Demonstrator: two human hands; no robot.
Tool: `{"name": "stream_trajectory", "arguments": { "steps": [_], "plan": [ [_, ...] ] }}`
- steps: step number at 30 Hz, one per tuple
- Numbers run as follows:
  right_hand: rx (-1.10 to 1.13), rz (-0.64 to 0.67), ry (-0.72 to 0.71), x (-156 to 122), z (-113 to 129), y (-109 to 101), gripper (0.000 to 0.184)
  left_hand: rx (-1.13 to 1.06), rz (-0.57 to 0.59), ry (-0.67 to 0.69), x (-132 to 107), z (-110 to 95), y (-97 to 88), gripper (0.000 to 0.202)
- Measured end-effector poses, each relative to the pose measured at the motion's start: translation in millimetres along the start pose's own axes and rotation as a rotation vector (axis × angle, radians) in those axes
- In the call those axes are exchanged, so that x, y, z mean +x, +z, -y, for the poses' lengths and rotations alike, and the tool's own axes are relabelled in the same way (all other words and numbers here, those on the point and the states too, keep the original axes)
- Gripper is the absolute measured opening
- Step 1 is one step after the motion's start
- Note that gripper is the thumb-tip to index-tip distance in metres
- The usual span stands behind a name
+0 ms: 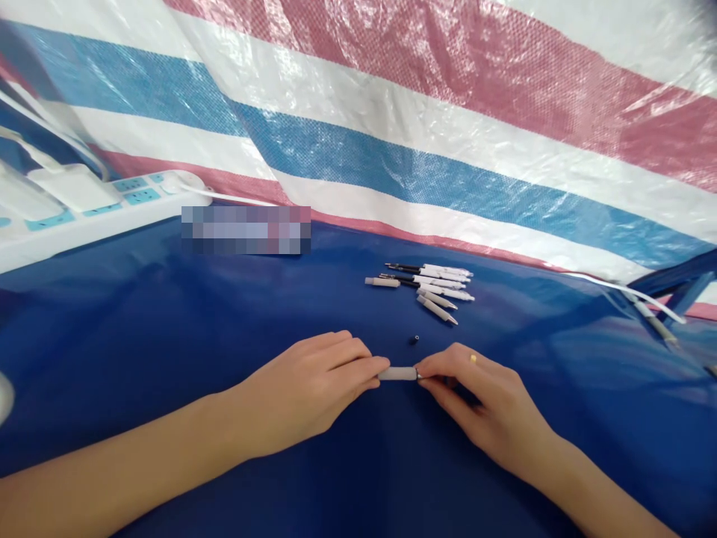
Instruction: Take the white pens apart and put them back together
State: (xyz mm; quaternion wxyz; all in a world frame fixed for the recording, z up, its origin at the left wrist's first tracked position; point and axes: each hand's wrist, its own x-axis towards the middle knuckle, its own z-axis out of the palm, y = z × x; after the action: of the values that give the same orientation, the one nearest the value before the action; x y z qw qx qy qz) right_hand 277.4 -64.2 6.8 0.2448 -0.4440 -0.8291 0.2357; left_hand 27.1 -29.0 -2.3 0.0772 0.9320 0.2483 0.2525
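A light grey pen barrel (397,373) lies level between my two hands, just above or on the blue tabletop. My left hand (319,385) pinches its left end, which the fingers hide. At the other end, the thumb and forefinger of my right hand (487,396) are closed on the tip, where a bit of metal shows. Beyond them sits a small black cap-like piece (413,340). Farther back are several white pen bodies (445,282) with dark inner parts sticking out, and loose grey pen barrels (437,306) beside them.
A white power strip (140,196) with plugs stands at the back left, near a blurred-out patch (246,230). Striped plastic sheeting (392,168) hangs behind the blue table (140,321). A white cable (621,286) runs along the right, by another pen-like object (653,321).
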Motion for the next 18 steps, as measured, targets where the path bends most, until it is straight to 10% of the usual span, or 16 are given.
{"name": "stream_trajectory", "arguments": {
  "steps": [18],
  "plan": [
    [0.010,-0.078,0.160,2.6,6.8,3.7,0.016,-0.049,-0.008,-0.093,0.6,1.6,6.3,0.024]
  ]
}}
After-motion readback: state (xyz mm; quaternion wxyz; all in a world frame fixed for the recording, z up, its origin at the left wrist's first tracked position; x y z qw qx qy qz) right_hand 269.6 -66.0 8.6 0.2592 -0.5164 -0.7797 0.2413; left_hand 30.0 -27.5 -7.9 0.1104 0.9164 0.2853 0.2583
